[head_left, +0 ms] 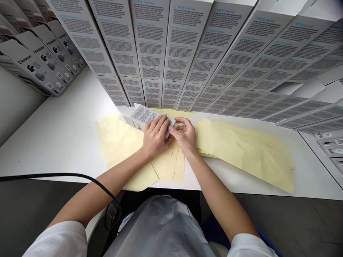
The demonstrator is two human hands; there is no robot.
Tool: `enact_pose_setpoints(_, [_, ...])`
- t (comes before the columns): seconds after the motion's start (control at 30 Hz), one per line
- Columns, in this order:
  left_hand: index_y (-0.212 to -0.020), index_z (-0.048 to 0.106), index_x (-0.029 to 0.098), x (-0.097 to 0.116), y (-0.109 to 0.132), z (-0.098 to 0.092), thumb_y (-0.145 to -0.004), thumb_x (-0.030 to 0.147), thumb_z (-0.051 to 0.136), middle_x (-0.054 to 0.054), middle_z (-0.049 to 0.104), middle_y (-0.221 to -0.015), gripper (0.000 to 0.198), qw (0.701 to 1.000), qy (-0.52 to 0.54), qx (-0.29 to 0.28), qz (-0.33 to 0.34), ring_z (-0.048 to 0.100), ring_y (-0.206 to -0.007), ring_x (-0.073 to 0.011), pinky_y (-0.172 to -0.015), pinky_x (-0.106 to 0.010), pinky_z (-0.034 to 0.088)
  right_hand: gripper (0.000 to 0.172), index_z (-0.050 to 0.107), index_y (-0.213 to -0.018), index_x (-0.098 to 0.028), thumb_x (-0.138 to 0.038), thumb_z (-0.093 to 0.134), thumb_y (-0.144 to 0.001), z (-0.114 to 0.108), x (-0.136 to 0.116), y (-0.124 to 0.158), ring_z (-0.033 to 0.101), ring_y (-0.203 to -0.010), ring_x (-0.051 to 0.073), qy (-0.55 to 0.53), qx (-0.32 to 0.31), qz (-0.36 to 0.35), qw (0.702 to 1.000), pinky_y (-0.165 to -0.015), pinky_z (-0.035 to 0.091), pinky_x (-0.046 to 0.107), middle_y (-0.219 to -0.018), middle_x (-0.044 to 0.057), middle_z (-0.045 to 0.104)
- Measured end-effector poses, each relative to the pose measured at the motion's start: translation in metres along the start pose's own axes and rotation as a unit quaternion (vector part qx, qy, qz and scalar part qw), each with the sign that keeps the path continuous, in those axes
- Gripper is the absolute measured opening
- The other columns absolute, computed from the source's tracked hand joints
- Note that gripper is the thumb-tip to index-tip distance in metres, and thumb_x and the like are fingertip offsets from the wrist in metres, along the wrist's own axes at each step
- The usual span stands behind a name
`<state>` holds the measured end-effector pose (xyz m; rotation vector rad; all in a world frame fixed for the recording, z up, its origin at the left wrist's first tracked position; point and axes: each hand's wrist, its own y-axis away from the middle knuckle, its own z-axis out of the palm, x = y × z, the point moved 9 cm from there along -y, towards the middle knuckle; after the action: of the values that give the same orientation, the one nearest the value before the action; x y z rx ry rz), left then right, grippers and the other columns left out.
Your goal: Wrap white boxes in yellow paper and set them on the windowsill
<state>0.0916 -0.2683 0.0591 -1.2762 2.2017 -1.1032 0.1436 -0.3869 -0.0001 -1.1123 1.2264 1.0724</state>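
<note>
A small printed carton [146,115] lies over yellow paper sheets [123,144] near the middle of the white table, its flaps standing open at the left end. Across the carton's right part rests my left hand [157,135], its fingers wrapped over the top. My right hand [184,135] is at the carton's right end, thumb against the end and the index finger curled close to it. Part of that end is hidden by my fingers.
Rows of tall printed cartons [152,46] stand along the back of the white table [53,142]. More cartons [48,59] are at the back left. A stack of yellow paper [246,150] lies on the right. A black cable [66,174] crosses my left arm.
</note>
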Motion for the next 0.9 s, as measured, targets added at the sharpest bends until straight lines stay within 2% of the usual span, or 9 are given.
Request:
enact_pose_setpoints(0.1, [-0.12,0.056,0.012,-0.001,0.0,0.001,-0.084,0.025,0.053,-0.016,0.06,-0.129,0.039,1.0,0.001,-0.002,-0.002,0.057,-0.12,-0.0285,-0.095,-0.04,0.038,0.038,0.066,-0.096,-0.016,-0.035,0.076,-0.066,0.006,0.001,-0.001,0.056,-0.072,0.013,-0.044,-0.02,-0.005,0.999,-0.066,0.047,0.027,-0.095,0.006,0.065])
enact_pose_setpoints(0.23, [-0.121,0.057,0.01,0.0,0.0,0.001,-0.085,0.027,0.054,-0.017,0.06,-0.129,0.04,1.0,0.009,0.002,0.002,0.057,-0.121,-0.0291,-0.095,-0.04,0.038,0.034,0.069,-0.093,-0.015,-0.037,0.076,-0.068,0.005,0.009,-0.002,0.054,-0.067,0.013,-0.089,0.01,0.001,0.996,-0.059,0.044,0.026,-0.081,0.005,0.064])
enact_pose_setpoints(0.37, [-0.121,0.057,0.009,0.0,0.001,0.001,-0.083,0.027,0.056,-0.017,0.06,-0.128,0.041,1.0,0.013,0.011,0.004,0.058,-0.119,-0.0297,-0.094,-0.041,0.039,0.032,0.066,-0.084,-0.016,-0.04,0.077,-0.067,0.013,0.018,0.001,0.046,-0.059,0.01,-0.205,-0.008,0.076,0.976,-0.052,0.037,0.024,-0.07,0.001,0.058])
enact_pose_setpoints(0.47, [-0.12,0.058,0.01,-0.001,0.001,0.002,-0.084,0.029,0.055,-0.016,0.06,-0.129,0.041,1.0,0.008,0.005,-0.004,0.057,-0.12,-0.0288,-0.096,-0.04,0.039,0.037,0.063,-0.085,-0.017,-0.037,0.082,-0.06,0.02,0.019,0.003,0.05,-0.065,0.01,-0.255,-0.035,0.11,0.96,-0.055,0.038,0.022,-0.078,0.001,0.06])
enact_pose_setpoints(0.63, [-0.12,0.059,0.01,-0.005,0.001,0.007,-0.086,0.029,0.052,-0.016,0.059,-0.13,0.04,1.0,0.015,-0.019,-0.017,0.056,-0.123,-0.0286,-0.098,-0.041,0.038,0.052,0.061,-0.098,-0.02,-0.032,0.086,-0.053,0.024,0.016,0.004,0.056,-0.082,0.012,-0.262,-0.099,0.092,0.956,-0.078,0.048,0.025,-0.097,0.002,0.063])
enact_pose_setpoints(0.73, [-0.12,0.059,0.011,-0.005,0.001,0.006,-0.085,0.031,0.054,-0.016,0.06,-0.129,0.04,0.999,0.022,-0.016,-0.017,0.057,-0.122,-0.0289,-0.097,-0.041,0.038,0.056,0.06,-0.099,-0.022,-0.033,0.088,-0.052,0.024,0.02,0.003,0.054,-0.077,0.011,-0.258,-0.117,0.082,0.955,-0.076,0.048,0.025,-0.092,0.0,0.061])
enact_pose_setpoints(0.9, [-0.118,0.059,0.01,-0.001,0.0,-0.002,-0.083,0.027,0.055,-0.015,0.062,-0.127,0.039,1.0,0.012,0.017,0.014,0.059,-0.118,-0.0286,-0.094,-0.04,0.04,0.05,0.058,-0.087,-0.02,-0.038,0.088,-0.052,0.023,0.025,-0.007,0.053,-0.074,0.012,-0.244,-0.094,0.038,0.965,-0.072,0.045,0.025,-0.083,0.001,0.061])
